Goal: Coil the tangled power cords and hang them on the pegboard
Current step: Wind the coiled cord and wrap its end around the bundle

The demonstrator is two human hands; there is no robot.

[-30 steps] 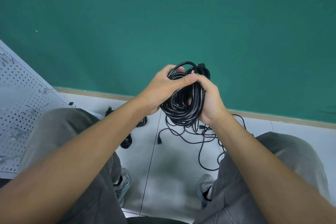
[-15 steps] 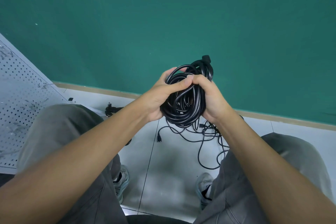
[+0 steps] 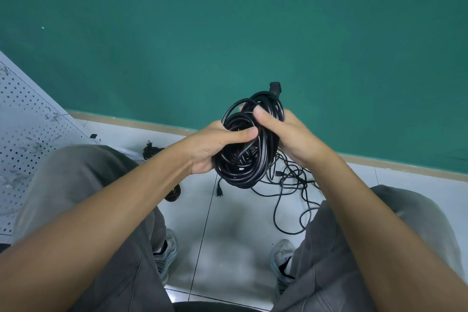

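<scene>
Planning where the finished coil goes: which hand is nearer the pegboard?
Left. The left hand grips the cord coil on the side toward the pegboard at the frame's left; the right hand has its grip on the coil's far side.

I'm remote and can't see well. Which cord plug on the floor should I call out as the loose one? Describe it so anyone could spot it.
Start at the green wall and drop to the white tile floor between the person's knees. Just below the coil held in both hands, a small black plug lies beside the tile seam. Unlike the tangle to its right, it ends a single strand lying alone.
</scene>
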